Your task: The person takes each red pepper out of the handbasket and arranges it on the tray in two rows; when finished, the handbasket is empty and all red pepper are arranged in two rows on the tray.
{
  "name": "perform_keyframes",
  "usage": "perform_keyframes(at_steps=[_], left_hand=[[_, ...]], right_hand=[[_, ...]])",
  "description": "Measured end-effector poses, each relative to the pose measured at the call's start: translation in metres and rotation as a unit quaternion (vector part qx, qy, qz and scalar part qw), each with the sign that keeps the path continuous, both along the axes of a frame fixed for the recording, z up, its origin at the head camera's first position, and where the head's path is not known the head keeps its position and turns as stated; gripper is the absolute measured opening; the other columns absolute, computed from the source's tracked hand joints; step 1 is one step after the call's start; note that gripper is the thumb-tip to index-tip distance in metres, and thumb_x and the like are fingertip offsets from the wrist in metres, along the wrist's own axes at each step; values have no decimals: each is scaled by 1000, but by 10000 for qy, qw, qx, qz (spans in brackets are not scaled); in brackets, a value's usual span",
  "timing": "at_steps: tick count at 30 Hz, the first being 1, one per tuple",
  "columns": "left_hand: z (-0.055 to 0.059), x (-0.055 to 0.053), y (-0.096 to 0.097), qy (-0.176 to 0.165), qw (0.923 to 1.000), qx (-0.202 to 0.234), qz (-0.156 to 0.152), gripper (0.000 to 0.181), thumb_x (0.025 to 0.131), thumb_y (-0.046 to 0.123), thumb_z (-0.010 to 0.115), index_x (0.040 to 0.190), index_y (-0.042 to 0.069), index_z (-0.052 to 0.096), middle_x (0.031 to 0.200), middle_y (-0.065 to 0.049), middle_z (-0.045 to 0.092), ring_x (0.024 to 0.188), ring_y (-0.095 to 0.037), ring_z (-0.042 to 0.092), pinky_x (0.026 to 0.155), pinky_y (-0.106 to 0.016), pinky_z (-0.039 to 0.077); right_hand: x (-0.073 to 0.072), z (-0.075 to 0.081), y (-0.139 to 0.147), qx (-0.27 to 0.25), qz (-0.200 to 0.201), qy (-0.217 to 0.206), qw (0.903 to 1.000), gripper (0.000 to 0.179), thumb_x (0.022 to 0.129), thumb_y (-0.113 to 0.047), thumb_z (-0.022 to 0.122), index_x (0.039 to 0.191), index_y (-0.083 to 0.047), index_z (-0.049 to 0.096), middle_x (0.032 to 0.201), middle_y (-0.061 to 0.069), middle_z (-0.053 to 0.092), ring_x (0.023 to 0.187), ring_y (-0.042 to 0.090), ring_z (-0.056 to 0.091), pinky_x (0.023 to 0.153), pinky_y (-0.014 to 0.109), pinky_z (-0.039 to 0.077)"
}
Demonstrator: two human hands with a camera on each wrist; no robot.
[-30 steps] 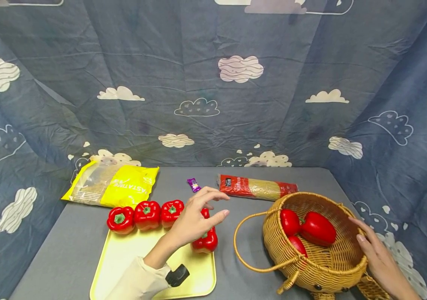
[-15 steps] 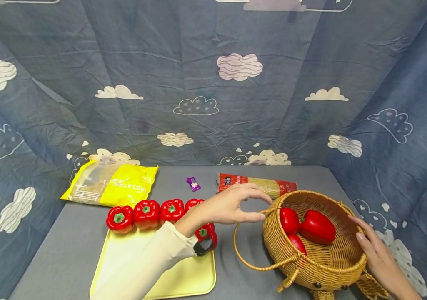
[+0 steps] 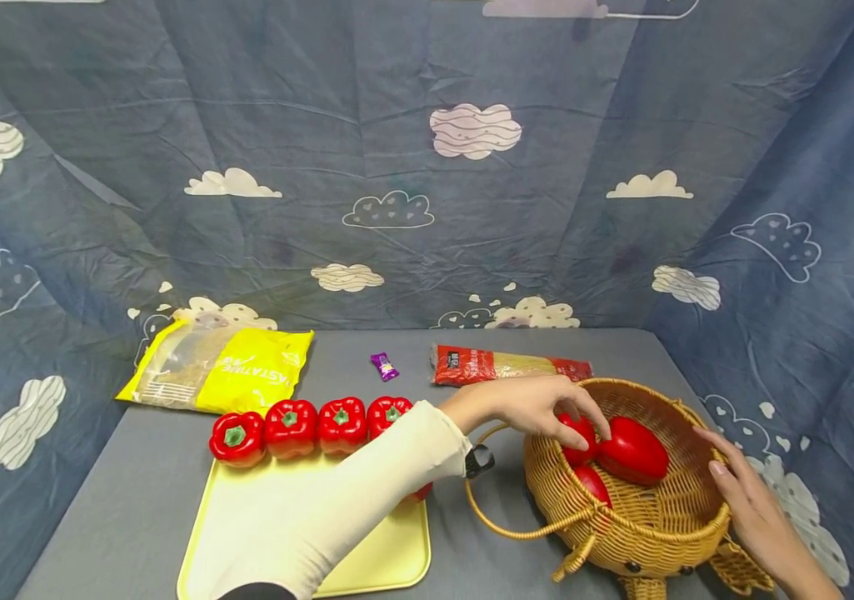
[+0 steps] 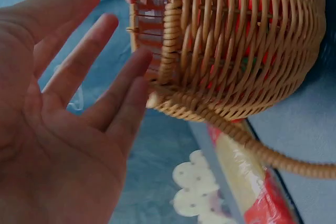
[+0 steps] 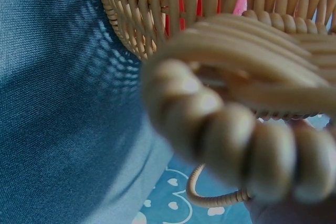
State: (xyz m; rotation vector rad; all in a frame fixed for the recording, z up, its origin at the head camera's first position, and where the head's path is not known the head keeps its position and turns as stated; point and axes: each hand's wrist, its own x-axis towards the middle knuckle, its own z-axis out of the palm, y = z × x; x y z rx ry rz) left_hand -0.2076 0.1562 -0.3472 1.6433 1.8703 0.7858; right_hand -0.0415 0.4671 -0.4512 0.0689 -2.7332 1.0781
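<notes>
My left hand [image 3: 546,408] reaches over the left rim of the wicker basket [image 3: 621,542], its thumb and fingers spread apart above a red bell pepper [image 3: 576,433]. In the left wrist view its fingers [image 4: 79,72] are loosely extended, with nothing held between them. A larger red pepper [image 3: 632,450] lies beside the first, with another red pepper [image 3: 593,485] lower down in the basket. At the right rim my right hand [image 3: 752,504] holds the basket, fingertips over the edge. In the right wrist view, the basket's woven ear [image 5: 226,124] hides most of that hand.
Several red bell peppers [image 3: 291,427] line the far edge of a yellow tray [image 3: 202,533], partly covered by my left sleeve. Behind are a yellow pasta bag [image 3: 254,367], a purple wrapped candy [image 3: 385,365] and a red noodle packet [image 3: 464,364]. The basket's handle [image 3: 494,521] hangs leftward.
My left hand has moved right, from above the tray's peppers to over the basket's opening. My right hand stays at the basket's rim, and the peppers have not moved.
</notes>
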Motion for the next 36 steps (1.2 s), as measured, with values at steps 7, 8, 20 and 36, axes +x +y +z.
perform_keyframes(at_steps=[7,8,20,36], left_hand=[[-3,0,34,-649,9948,-781,-76,36,94,7,69,130,12,68,132,5,65,111,2,57,87,-10,46],[-2,1,39,-624,9933,-963,-135,37,94,7,68,130,13,67,132,5,64,113,4,55,89,-10,44],[1,14,88,-906,9304,-3542,-273,51,94,5,67,137,33,62,145,27,47,133,12,36,92,-8,36],[-16,24,92,-923,9283,-3588,-327,56,95,4,64,142,33,57,150,28,41,137,14,29,107,-7,28]], right_hand=[[-1,1,-1,-48,70,115,9999,48,110,-15,31,158,-10,25,141,-36,24,122,-24,26,92,-3,24],[-1,2,-1,-45,55,64,10000,49,110,-16,31,158,-11,24,141,-37,24,121,-24,26,92,-3,24],[0,3,-2,-49,36,30,10000,49,111,-17,31,159,-12,24,142,-36,23,122,-24,25,91,-3,24],[0,2,-3,-3,20,-107,9999,50,111,-19,30,159,-13,21,144,-35,21,120,-25,24,90,-3,24]])
